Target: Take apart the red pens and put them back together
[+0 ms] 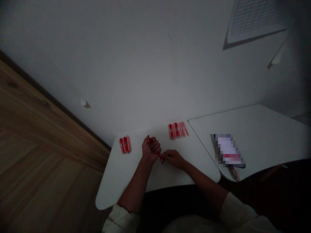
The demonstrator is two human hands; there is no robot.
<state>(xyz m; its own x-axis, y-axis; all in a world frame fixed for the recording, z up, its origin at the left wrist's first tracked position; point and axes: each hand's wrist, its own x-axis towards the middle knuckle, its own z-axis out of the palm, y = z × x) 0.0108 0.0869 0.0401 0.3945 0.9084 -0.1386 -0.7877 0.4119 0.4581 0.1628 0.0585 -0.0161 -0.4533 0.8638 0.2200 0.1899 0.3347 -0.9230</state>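
My left hand (pixel 152 149) is closed around a red pen (pixel 159 156), its fingers wrapped over the barrel. The lower end of the pen sticks out below the fist, toward my right hand (pixel 173 158). The thumb and fingers of my right hand are pinched together at that end; whether a small part sits between them is too dark to tell. Left of my hands lies a short row of red and pink pens (pixel 125 144) on the white table (pixel 126 174). Behind my right hand is another row of red and pink pens (pixel 177 130), side by side.
A second white table (pixel 262 136) adjoins on the right, bearing a tablet-like device (pixel 229 150) with a blurred screen. A pale wall (pixel 133 81) rises behind, with a printed sheet (pixel 257 21) at upper right. Wooden boards (pixel 48 155) are on the left.
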